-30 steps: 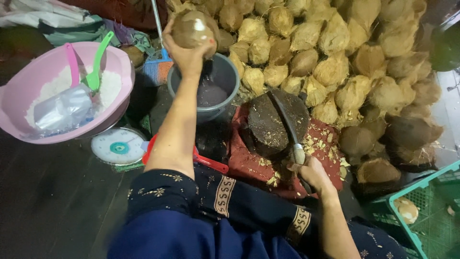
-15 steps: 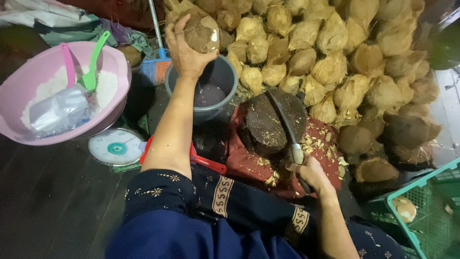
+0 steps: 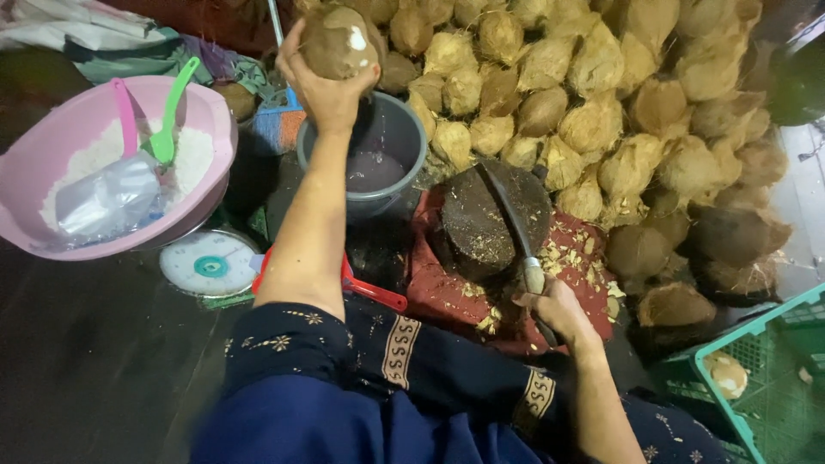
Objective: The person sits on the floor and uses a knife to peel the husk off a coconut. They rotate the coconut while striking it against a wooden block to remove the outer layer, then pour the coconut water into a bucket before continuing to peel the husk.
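Observation:
My left hand (image 3: 325,90) is raised and grips a brown husked coconut (image 3: 337,40) with a white nick, held above and left of a grey bucket (image 3: 398,129) that has cloudy liquid in it. My right hand (image 3: 557,311) grips the handle of a long dark cleaver (image 3: 507,210), whose blade lies across a round dark chopping block (image 3: 481,225). The block stands on a red cloth (image 3: 447,296) strewn with pale husk chips.
A big heap of husked coconuts (image 3: 601,103) fills the back right. At the left stands a pink basin (image 3: 34,155) of white grated coconut with plastic scoops and a bag. A round white scale (image 3: 209,265) lies below it. A green crate (image 3: 765,378) is at the lower right.
My left hand has lifted the coconut a little and shifted it over the bucket's left rim. The right hand and cleaver have stayed on the block.

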